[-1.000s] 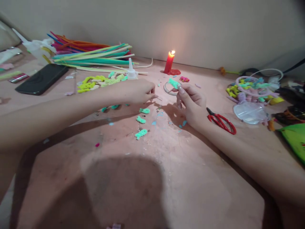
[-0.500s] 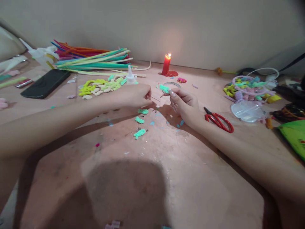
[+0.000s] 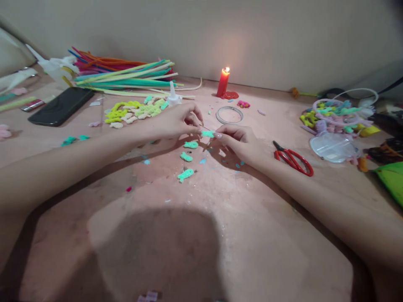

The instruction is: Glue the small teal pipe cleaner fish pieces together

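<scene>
While both forearms reach in over the pinkish tabletop, the hands meet at a small mint-green fuzzy fish, held between them near the middle of the work area. The right hand has thumb and fingers together, clamped on the fish's right end. The left hand is bent over the opposite end, its thumb tip at the fish; a thin strand slants from these fingers (from where I stand, I cannot tell whether they grip the strand, the fish or both).

Nearer the person, three similar mint-green fish lie in a rough column, apart from one another. Beyond the hands, a metal-looking ring lies flat, and behind it a lit red candle stands beside spilled wax. A white-nozzled bottle rises behind the left hand, next to a heap of yellow and cream fuzzy pieces. Further left: a black smartphone and bundled pipe cleaners. Right of the right wrist: red-handled snips.
</scene>
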A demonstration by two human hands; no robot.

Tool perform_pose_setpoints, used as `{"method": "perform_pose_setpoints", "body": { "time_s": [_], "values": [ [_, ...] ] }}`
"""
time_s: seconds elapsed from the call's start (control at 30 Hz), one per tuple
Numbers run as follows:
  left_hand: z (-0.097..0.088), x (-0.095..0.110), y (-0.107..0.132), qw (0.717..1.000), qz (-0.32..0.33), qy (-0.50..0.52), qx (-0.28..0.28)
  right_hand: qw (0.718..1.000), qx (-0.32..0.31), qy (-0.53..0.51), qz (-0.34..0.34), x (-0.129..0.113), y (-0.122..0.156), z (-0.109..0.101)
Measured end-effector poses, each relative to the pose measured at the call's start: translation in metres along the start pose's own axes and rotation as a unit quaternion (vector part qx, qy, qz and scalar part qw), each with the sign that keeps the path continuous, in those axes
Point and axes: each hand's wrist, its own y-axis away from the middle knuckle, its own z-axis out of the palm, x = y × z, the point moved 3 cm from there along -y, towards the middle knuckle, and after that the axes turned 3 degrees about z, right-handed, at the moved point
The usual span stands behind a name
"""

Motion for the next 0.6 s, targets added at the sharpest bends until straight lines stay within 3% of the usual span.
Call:
{"method": "perform_pose_setpoints", "body": {
  "time_s": [0.2,0.4,0.6],
  "values": [
    [-0.002,-0.002,0.004,0.999,0.004,0.05,-0.003,0.996,0.013,0.088,-0.016,0.004,-0.002,0.005],
    [-0.004,-0.005,0.006,1.0,0.002,0.029,-0.004,0.989,-0.036,0.142,0.032,0.006,-0.011,0.002],
    [-0.006,-0.01,0.005,1.0,-0.005,-0.013,0.019,0.964,-0.052,0.26,0.017,-0.009,-0.025,-0.001]
  ]
}}
